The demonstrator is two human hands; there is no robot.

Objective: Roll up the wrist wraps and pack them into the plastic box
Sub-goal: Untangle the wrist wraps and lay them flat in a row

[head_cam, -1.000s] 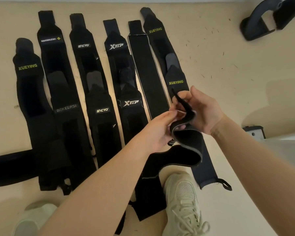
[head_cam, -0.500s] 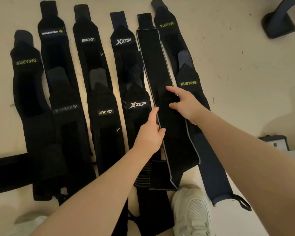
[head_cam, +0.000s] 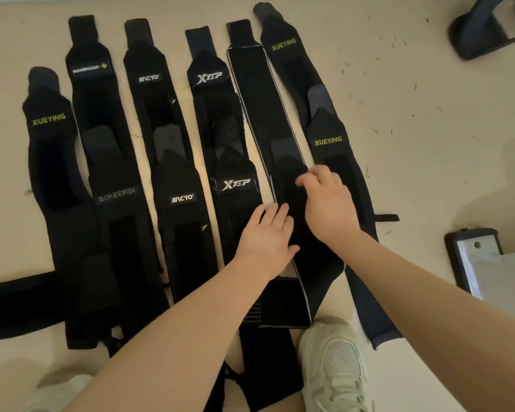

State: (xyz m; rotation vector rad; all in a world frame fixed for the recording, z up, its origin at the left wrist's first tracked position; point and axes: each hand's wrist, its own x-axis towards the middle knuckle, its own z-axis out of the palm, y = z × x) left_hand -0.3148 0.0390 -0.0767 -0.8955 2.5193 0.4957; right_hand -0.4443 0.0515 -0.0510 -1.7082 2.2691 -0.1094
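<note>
Several black wrist wraps lie flat side by side on the beige floor, with labels such as XUEYING point(head_cam: 48, 118), MCYO point(head_cam: 182, 198) and XTEP point(head_cam: 236, 184). A plain black wrap with a thin grey edge point(head_cam: 256, 93) lies between the XTEP and right XUEYING wraps. A second plain piece with a grey tab point(head_cam: 283, 147) lies on it. My left hand point(head_cam: 265, 233) rests flat on this wrap's left edge. My right hand point(head_cam: 329, 203) presses on it with bent fingers, just below the tab. The corner of a clear plastic box with a dark rim point(head_cam: 470, 254) shows at the right edge.
My pale sneakers point(head_cam: 336, 364) stand at the near ends of the wraps. One more black wrap point(head_cam: 15, 304) lies crosswise at the left edge. A dark curved object point(head_cam: 482, 37) sits on the floor at the top right. Small dark fibres are scattered on the floor to the right.
A second ago both hands held a curled wrap in the air. It now lies flat on the plain wrap, and both hands have come down onto it.
</note>
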